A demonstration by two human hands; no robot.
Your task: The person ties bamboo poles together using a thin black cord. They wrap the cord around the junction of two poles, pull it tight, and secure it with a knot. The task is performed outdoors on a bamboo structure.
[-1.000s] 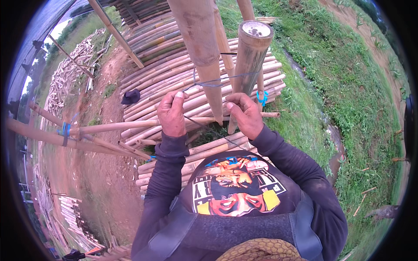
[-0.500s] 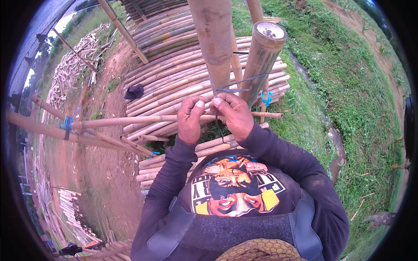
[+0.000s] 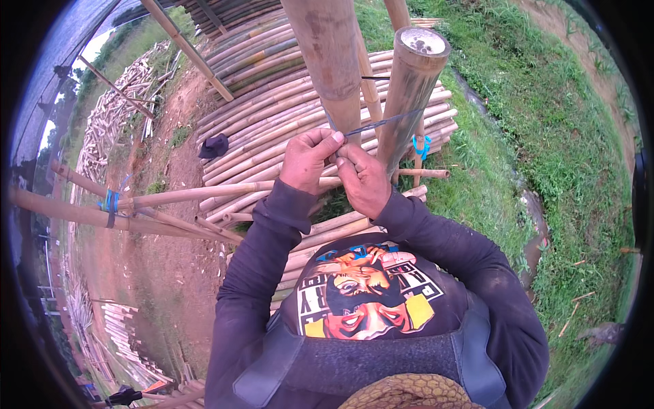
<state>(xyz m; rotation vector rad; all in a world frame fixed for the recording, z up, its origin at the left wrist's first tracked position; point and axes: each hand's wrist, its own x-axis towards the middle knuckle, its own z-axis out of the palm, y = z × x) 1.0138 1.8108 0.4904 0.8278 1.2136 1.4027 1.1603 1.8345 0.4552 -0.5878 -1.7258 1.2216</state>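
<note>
Green grass (image 3: 511, 136) covers the right of the frame and reddish dirt (image 3: 163, 273) the left; stacked bamboo poles (image 3: 272, 140) fill the upper centre. Before them stand a thick bamboo post (image 3: 323, 54) and a shorter post (image 3: 412, 95). At centre, the left hand (image 3: 304, 162) pinches dark cord (image 3: 378, 125), which runs rightward across the shorter post; the right hand (image 3: 368, 187) is curled, its hold unclear. One second ago the hands were well apart; now they meet.
</note>
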